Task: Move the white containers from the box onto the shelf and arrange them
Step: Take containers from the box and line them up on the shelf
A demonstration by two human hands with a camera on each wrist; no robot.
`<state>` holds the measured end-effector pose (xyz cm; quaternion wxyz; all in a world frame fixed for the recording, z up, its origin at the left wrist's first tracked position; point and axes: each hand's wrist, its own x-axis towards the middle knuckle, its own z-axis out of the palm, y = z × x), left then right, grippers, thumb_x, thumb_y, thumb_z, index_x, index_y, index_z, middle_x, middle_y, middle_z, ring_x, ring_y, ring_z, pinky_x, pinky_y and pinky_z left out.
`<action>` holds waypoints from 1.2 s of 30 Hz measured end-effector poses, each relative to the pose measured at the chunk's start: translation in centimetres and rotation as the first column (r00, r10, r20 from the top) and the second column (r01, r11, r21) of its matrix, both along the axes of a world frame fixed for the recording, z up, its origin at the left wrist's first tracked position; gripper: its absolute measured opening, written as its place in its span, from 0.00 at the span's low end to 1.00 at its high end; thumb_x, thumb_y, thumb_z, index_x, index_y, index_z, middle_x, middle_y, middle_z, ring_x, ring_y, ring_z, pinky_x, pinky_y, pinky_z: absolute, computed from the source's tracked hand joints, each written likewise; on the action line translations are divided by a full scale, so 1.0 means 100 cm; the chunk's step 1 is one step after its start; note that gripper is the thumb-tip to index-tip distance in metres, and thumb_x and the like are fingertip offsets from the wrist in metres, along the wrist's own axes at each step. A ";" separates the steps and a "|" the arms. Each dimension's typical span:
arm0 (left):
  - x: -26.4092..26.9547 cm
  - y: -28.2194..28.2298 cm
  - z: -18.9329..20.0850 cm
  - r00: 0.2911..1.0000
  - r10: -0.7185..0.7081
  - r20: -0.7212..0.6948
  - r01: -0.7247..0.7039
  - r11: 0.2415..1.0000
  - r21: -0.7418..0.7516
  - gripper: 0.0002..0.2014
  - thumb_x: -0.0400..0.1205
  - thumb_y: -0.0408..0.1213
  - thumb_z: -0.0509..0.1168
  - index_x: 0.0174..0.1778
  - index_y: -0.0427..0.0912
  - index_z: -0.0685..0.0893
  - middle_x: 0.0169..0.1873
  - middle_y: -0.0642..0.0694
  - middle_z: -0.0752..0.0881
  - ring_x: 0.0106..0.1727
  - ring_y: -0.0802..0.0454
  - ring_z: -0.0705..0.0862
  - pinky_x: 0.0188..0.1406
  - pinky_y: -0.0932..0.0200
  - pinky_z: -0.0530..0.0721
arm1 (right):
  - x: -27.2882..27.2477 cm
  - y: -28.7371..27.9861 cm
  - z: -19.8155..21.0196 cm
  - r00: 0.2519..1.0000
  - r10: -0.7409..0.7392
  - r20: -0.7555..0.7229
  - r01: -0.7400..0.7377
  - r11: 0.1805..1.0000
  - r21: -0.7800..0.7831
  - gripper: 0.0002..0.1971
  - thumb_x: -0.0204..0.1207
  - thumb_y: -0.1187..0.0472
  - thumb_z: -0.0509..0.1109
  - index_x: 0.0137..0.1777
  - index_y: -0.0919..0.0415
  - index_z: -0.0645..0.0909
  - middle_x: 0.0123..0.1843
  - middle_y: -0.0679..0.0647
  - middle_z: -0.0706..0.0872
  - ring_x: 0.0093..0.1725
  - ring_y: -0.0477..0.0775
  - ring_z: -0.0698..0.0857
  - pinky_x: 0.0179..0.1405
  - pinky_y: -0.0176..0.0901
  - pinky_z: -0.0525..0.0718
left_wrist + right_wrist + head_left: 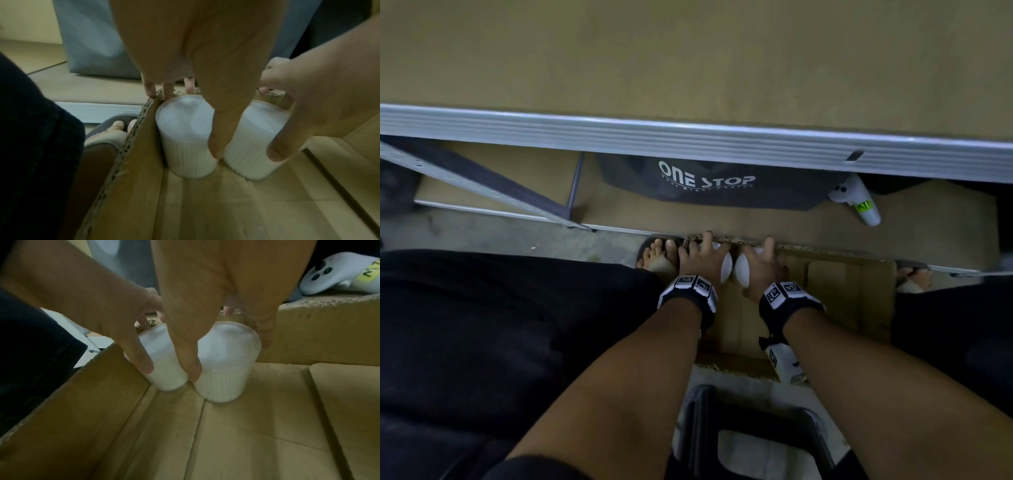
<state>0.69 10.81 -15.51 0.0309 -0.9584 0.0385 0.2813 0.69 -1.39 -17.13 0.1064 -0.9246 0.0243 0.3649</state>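
The two containers are white – finely ribbed on their sides, with paler, frosted-looking lids – and stand in a plain brown cardboard box whose cut edges show a speckled corrugated pattern. The shelf above is tan board with a ridged silver-grey front rail, and under it sits a dark grey bag with white "ONE STOP" lettering. Beside it lies a white controller with black buttons and a yellow-green label – and both wrist bands are black with black-and-white square code patterns.

A dark bag under the shelf is showing "ONE STOP" in white; its smaller line is staying unreadable.
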 end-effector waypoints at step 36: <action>-0.007 -0.005 0.280 0.985 0.081 0.154 -0.006 0.899 -0.437 0.42 0.62 0.48 0.79 0.72 0.53 0.69 0.62 0.45 0.72 0.68 0.41 0.67 0.60 0.43 0.81 | -0.018 -0.051 0.304 0.951 0.148 0.272 -0.160 0.987 0.026 0.41 0.56 0.50 0.82 0.69 0.39 0.67 0.66 0.52 0.65 0.65 0.65 0.69 0.58 0.59 0.82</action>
